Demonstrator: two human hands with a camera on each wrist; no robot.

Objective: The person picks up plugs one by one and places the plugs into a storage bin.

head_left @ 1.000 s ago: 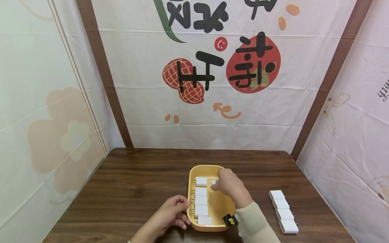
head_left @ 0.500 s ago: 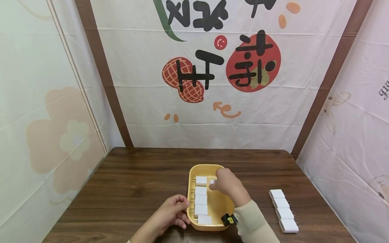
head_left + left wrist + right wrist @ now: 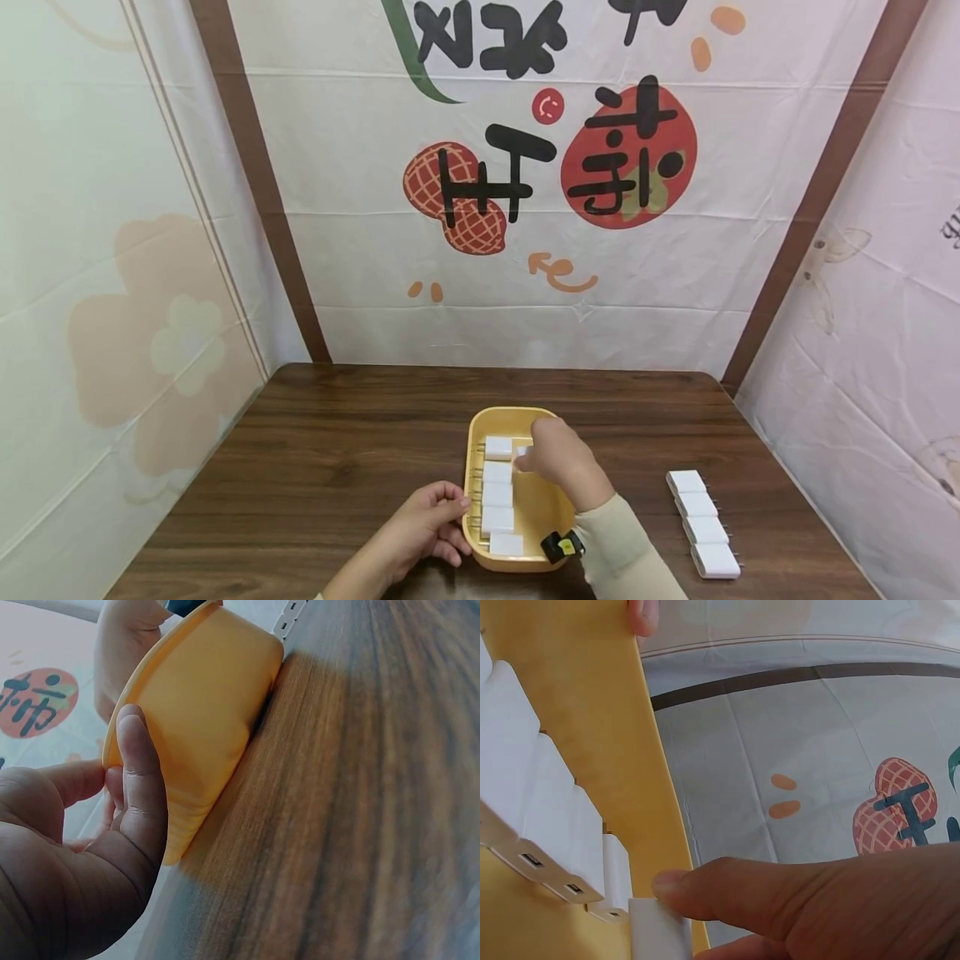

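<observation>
A yellow tray (image 3: 536, 521) lies on the table, with a column of several white charger plugs (image 3: 497, 495) along its left side, prongs facing left. My left hand (image 3: 429, 525) pinches the tray's left rim between thumb and fingers; the left wrist view shows the thumb and fingertips on the rim of the yellow wall (image 3: 202, 705). Inside the tray, at its upper right, my right hand (image 3: 562, 458) holds another white charger plug (image 3: 660, 930) by thumb and fingers. Most of that plug is hidden by the hand in the head view.
To the right of the tray, several more white charger plugs (image 3: 702, 525) stand in a slanted row on the brown wooden table (image 3: 360, 442). A black wrist device (image 3: 558, 546) on the right arm hangs over the tray's lower right corner. Printed cloth walls (image 3: 360, 275) surround the table.
The right hand, still holding the plug, has shifted slightly left within the tray. The left hand stays on the rim, and the other plugs have not moved.
</observation>
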